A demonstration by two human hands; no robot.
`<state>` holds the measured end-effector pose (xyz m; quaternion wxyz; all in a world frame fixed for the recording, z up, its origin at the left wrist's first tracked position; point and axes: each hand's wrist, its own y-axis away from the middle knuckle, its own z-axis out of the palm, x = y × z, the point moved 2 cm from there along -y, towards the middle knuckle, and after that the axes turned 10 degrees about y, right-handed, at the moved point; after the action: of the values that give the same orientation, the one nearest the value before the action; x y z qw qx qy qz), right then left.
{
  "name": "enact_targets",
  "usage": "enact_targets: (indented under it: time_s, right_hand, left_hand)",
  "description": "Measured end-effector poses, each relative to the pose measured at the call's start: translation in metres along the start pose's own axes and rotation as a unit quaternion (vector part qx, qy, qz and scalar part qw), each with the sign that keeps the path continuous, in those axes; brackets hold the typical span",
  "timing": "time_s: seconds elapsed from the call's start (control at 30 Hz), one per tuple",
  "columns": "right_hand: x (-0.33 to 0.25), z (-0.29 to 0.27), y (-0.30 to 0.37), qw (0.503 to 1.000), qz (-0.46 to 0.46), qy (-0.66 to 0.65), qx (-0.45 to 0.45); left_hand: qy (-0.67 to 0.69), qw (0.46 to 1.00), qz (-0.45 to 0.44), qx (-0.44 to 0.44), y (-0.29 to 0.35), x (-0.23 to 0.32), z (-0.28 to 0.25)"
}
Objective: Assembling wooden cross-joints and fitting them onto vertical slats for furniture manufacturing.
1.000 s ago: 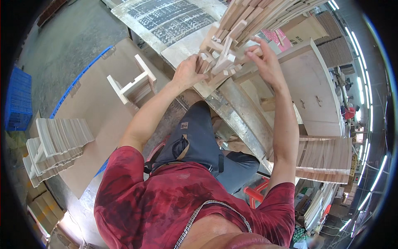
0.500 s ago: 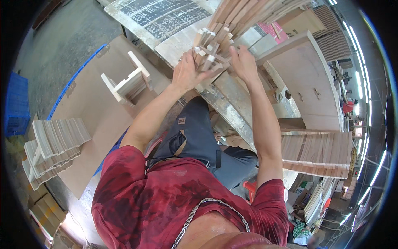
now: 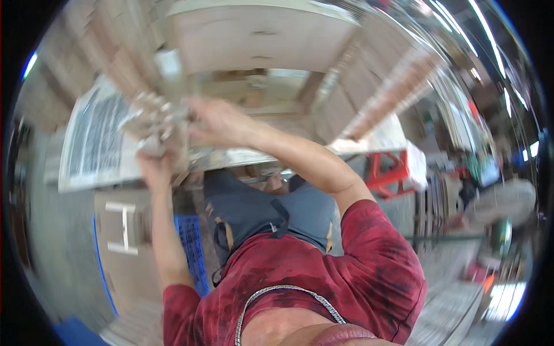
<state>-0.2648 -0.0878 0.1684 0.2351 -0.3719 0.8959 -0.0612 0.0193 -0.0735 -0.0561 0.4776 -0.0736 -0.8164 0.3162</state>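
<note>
A bundle of pale wooden strips [image 3: 153,118] lies at the upper left, its cut ends toward me and smeared by motion. My left hand [image 3: 156,166] is at the near ends of these strips, against a pale piece of wood; blur hides how its fingers close. To the right of the bundle, my right hand [image 3: 216,124] reaches across with its fingers toward the strips. Its fingertips are blurred too, and I cannot make out whether they touch or hold any wood.
A pale wooden panel [image 3: 262,40] stands beyond the bench. Below left, a joined H-shaped wooden piece [image 3: 124,228] rests on brown board, with a blue plastic crate [image 3: 192,248] beside it. A red stool [image 3: 386,176] is at the right, near a stack of boards [image 3: 392,95].
The whole view has swung right, so the strips and the bench now appear further left. Both hands have stayed near the strip ends, and the picture has become blurred.
</note>
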Motion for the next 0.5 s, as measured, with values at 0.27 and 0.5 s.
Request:
enact_targets:
  time_s: [0.27,0.5]
  right_hand:
    - [0.037,-0.316,0.212,0.758,0.108,0.527,0.368]
    - [0.207,-0.424,0.233,0.891,0.256,0.362,0.092]
  left_hand:
    - [0.017,0.991,-0.117,0.055,-0.016,0.029,0.0]
    - [-0.029,0.984,-0.174,-0.017,-0.009,0.114,-0.035]
